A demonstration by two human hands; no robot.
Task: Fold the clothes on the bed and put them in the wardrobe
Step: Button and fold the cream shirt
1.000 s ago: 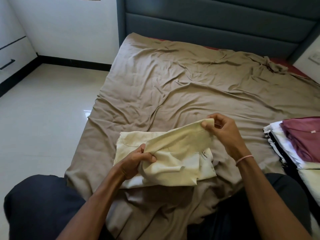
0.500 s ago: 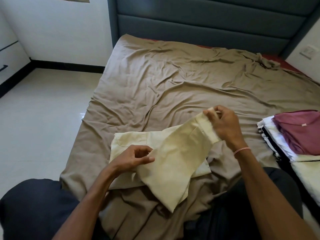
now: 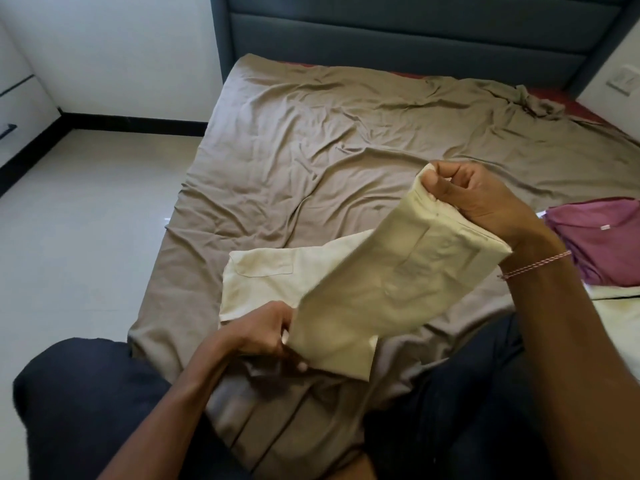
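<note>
Head view, looking down. Clamped on the top hem of a cream garment with the right grip, raised, wrist bent. Pinching its lower edge with the left grip, low by the bed's near edge. Stretched slanting between both, far part flat on the bed. Rumpled sheet wide beyond; maroon garment close right; floor left.

A grey-blue padded headboard meets white walls; pale glossy floor and black skirting lie beside the bed.
</note>
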